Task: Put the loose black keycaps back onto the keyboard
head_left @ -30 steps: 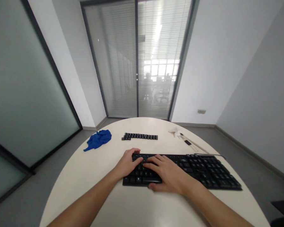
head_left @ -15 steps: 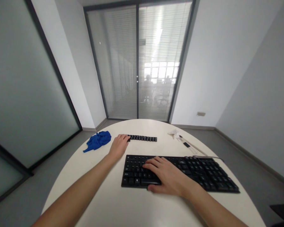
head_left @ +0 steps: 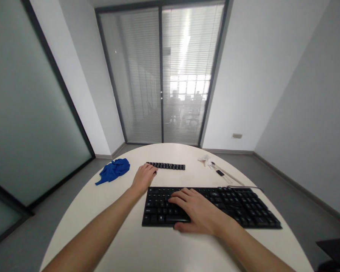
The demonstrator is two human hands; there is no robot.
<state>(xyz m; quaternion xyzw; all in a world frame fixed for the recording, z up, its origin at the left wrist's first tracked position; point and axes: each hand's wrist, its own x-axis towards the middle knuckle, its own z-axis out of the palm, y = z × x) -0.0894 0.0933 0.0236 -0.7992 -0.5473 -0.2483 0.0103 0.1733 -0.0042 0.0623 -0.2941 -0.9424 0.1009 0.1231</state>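
Note:
A black keyboard (head_left: 252, 207) lies on the white round table (head_left: 116, 241). My right hand (head_left: 194, 211) rests on its left half, fingers spread over the keys and thumb at the front edge. Behind the keyboard is a row of loose black keycaps (head_left: 172, 166). My left hand (head_left: 144, 177) is just in front of the row's left end, with its fingers together around a small black keycap (head_left: 155, 172) that shows at the fingertips.
A crumpled blue cloth (head_left: 113, 170) lies at the table's left. Toward the back right are a crumpled white item (head_left: 205, 160), a thin stick (head_left: 229, 174) and a small black-headed tool (head_left: 220, 173). A cable runs behind the keyboard.
My left hand has drawn slightly back from the keycap row toward the keyboard, with a small black keycap at its fingertips. My right hand stays on the keyboard. The view has shifted slightly.

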